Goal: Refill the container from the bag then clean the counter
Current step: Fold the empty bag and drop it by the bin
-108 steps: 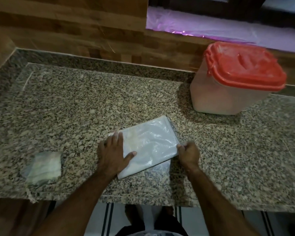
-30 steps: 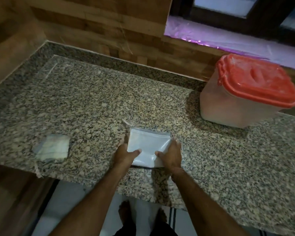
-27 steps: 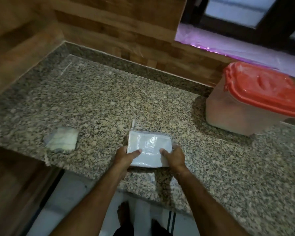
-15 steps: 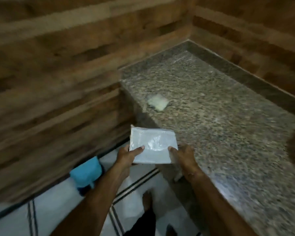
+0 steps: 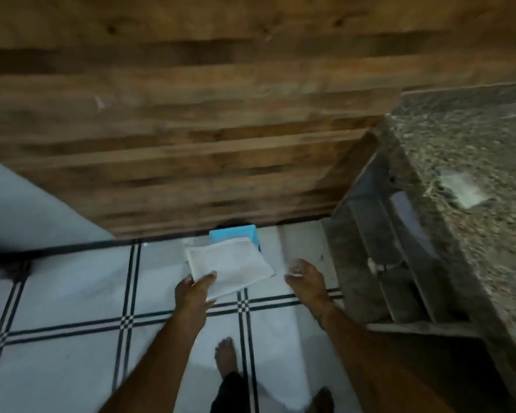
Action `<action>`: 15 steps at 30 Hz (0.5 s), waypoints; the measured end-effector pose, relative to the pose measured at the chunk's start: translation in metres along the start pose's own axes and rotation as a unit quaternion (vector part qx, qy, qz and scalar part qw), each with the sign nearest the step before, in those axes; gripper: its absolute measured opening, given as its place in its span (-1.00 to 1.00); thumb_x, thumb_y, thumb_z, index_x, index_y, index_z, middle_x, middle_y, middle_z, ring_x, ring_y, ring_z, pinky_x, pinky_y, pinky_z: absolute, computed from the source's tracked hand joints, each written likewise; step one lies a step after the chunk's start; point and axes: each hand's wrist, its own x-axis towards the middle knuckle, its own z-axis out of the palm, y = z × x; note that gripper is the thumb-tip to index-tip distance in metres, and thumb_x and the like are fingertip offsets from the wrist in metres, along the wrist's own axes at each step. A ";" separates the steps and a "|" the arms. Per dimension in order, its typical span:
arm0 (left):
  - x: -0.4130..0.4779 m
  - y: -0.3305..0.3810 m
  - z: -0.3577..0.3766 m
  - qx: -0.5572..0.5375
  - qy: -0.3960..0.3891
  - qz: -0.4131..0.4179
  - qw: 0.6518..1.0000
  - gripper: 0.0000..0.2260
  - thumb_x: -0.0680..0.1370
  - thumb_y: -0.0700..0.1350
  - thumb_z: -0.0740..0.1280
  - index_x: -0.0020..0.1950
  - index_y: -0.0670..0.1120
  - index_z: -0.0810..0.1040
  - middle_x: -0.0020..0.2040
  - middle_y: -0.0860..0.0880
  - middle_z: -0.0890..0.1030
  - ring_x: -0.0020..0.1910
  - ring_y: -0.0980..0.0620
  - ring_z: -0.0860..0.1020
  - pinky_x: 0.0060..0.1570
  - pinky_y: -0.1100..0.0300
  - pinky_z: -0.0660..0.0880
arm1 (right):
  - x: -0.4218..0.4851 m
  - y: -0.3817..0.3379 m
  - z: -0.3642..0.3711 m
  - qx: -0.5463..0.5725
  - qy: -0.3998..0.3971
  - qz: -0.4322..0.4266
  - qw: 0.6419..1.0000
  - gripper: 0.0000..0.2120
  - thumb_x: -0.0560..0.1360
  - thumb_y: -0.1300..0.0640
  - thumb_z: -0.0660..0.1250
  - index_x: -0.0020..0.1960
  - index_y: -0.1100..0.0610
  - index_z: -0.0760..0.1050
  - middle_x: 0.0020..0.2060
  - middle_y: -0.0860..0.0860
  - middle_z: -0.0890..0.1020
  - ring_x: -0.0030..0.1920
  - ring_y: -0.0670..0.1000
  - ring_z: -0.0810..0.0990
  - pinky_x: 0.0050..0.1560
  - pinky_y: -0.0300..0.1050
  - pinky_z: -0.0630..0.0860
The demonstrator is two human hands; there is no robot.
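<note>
— Filling the upper half of the view, what is seen?

— A wooden plank wall (image 5: 191, 120) is seen, blurred by motion. Below it a white tiled floor (image 5: 66, 293) with dark double lines is spread out, and its lower left corner is cut off by the frame.

— And to the right?

— A speckled granite counter (image 5: 483, 234) is seen at an angle, its far part cut off by the right edge. The space under it is dark and little can be made out there. A small pale packet (image 5: 463, 189) lies on the counter top, smeared by blur; what it holds cannot be told.

— Where is the bag?

— The folded white bag (image 5: 230, 265) is held above the floor, well clear of the counter. Behind it a blue object (image 5: 233, 233) stands at the foot of the wall; most of it is hidden by the bag, so it cannot be identified.

— How is the bag held?

— It is pinched at its near left corner by the left hand (image 5: 192, 293), the thumb laid on top and the fingers hidden beneath. The rest of the bag juts out past that hand, away and to the right.

— And the other hand?

— The right hand (image 5: 306, 281) is kept just beside the bag's right edge, apart from it, fingers loosely spread and holding nothing. Its fingertips are blurred.

— Anything lower down?

— Two bare feet are seen on the tiles; the right foot (image 5: 323, 399) is cut off by the bottom edge, the left foot (image 5: 225, 354) partly covered by dark trouser cloth.
</note>
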 end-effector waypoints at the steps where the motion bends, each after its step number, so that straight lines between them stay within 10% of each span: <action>1: 0.018 0.002 -0.013 -0.012 0.020 -0.009 1.000 -0.73 0.51 -0.24 0.49 0.19 -0.11 0.57 0.08 -0.15 0.63 -0.05 -0.11 0.60 -0.17 0.09 0.55 | 0.014 0.002 0.024 -0.002 -0.013 0.005 1.000 -0.67 0.55 0.23 0.42 0.31 0.10 0.55 0.24 0.09 0.61 0.17 0.03 0.58 0.15 -0.20 0.50; 7: 0.132 -0.031 -0.045 -0.076 0.089 -0.078 0.990 -0.66 0.53 -0.27 0.47 0.28 -0.21 0.54 0.22 -0.25 0.61 0.03 -0.18 0.61 -0.15 0.03 0.58 | 0.102 0.032 0.141 -0.050 -0.065 0.037 0.996 -0.63 0.50 0.15 0.46 0.30 0.05 0.58 0.27 0.07 0.61 0.18 0.11 0.64 0.25 0.10 0.60; 15: 0.281 -0.106 -0.049 -0.173 0.082 -0.131 0.973 -0.55 0.54 -0.26 0.45 0.41 -0.18 0.45 0.19 -0.15 0.61 -0.01 -0.09 0.61 -0.14 0.09 0.62 | 0.257 0.126 0.266 -0.183 -0.094 0.057 0.977 -0.55 0.45 0.01 0.53 0.25 0.18 0.54 0.21 0.13 0.63 0.18 0.13 0.61 0.19 0.01 0.57</action>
